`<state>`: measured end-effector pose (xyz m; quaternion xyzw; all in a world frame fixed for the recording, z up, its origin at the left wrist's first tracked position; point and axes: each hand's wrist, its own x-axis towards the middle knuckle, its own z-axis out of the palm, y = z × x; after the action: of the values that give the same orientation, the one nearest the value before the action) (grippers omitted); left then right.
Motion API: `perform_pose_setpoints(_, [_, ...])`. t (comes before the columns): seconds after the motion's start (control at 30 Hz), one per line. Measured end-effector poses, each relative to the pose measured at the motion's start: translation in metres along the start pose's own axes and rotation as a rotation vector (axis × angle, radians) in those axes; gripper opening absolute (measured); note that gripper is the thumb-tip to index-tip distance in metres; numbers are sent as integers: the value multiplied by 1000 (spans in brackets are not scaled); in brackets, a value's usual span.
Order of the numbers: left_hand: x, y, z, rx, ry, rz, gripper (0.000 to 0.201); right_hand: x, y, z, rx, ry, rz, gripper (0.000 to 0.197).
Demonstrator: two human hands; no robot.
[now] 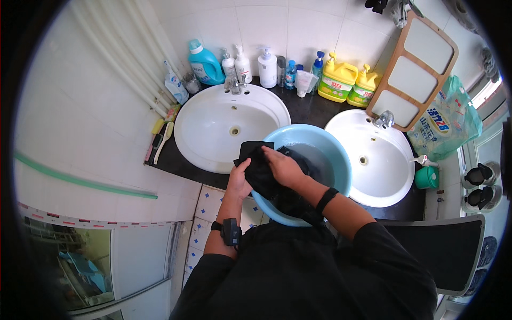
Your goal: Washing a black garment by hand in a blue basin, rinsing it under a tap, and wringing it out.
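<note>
A black cloth [260, 173], perhaps part of a garment, is lifted at the left rim of a light blue basin [345, 176]. My left hand [239, 180] grips its left edge, thumb pointing up. Flat against the cloth's upper face lies my right hand [285, 168], fingers stretched out. More of the dark cloth trails down into the basin and over its near rim. Cloudy water [322, 160] shows in the basin's right half. What the fingers under the cloth do is hidden.
White sinks flank the basin, the left sink [205, 128] and the right sink [392, 160]. Along the back wall stand a blue detergent bottle [205, 64], pump bottles and yellow jugs [337, 80]. A wood-framed board [416, 69] leans at the right. Brushes [162, 141] lie far left.
</note>
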<state>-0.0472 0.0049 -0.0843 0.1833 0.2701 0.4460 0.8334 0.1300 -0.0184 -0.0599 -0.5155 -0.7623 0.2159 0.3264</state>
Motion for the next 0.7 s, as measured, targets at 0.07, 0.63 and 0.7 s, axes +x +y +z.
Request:
perform_pose_setpoints(0.07, [0, 1, 1, -12, -43, -39, 39, 3, 13, -2, 47, -56, 255, 34])
perform_pose_setpoints(0.63, [-6, 2, 10, 16, -40, -4, 39, -21, 80, -45, 80, 194, 642, 33])
perform_pose_setpoints(0.7, [-8, 0, 22, 75, -2, 16, 40, -24, 88, -66, 330, 275, 837, 30])
